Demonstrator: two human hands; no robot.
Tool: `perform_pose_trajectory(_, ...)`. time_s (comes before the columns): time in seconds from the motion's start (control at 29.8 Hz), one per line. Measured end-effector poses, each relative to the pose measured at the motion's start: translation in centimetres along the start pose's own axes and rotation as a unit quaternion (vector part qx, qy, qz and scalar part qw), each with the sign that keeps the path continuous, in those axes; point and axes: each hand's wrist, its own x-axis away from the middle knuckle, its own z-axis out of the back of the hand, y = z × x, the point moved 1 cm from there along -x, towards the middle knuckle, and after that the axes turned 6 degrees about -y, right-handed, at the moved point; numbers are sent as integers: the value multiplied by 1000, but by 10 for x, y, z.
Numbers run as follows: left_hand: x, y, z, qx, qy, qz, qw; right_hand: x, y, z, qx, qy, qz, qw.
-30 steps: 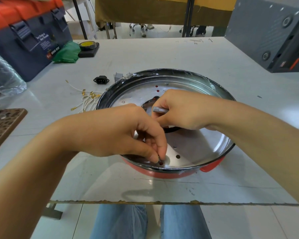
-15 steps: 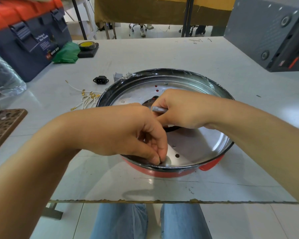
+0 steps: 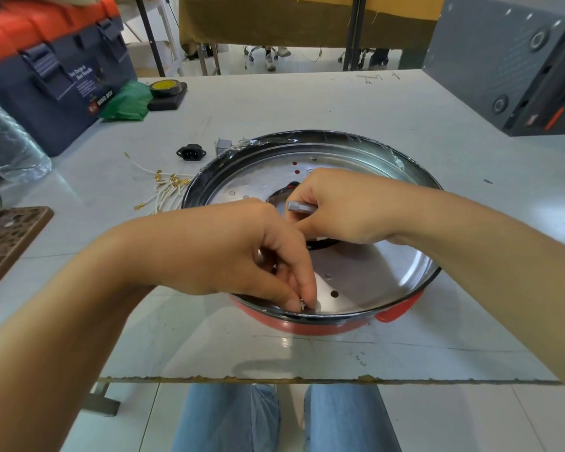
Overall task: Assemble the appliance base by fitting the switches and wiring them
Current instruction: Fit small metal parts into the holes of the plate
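Left hand [image 3: 242, 252] grip pinching small screw [image 3: 302, 304], right hand [image 3: 343, 207] grip closed around grey bit [image 3: 300, 207], tip hidden

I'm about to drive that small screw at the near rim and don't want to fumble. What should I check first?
1. Screw pinched in left hand fingertips: ok.
2. Screw seated in its hole: cannot tell, fingers hide it.
3. Driver bit in right hand: ok.
4. Bit tip fits the screw: cannot tell.
5. Base flat on table: ok.
6. Wires outside the base: ok.
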Motion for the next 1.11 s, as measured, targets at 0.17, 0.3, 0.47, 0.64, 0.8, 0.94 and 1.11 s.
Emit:
perform_pose_trajectory(0.17,-1,-2,0,22,2,4,1000,4,0,1,-10,16,9,1000)
perform_pose_trajectory(0.3,-1,-1,-1,30,-4,7,1000,11,-3,4,-75,93,42,992)
perform_pose_trajectory(0.47,0,-1,-1,26,1,-1,1000,24,-5,11,-207,223,67,950)
perform_pose_trajectory(0.64,0,-1,-1,20,6,-1,1000,37,-6,11,-280,261,152,911)
perform_pose_trajectory(0.8,0,-1,-2,28,7,4,1000,39,-4,-3,-293,177,218,914)
perform_pose_trajectory(0.94,0,-1,-2,23,10,4,1000,38,-3,-7,-259,148,239,924)
perform_pose_trajectory(1.11,1,2,-1,21,7,-8,1000,36,-3,-9,-202,131,251,938)
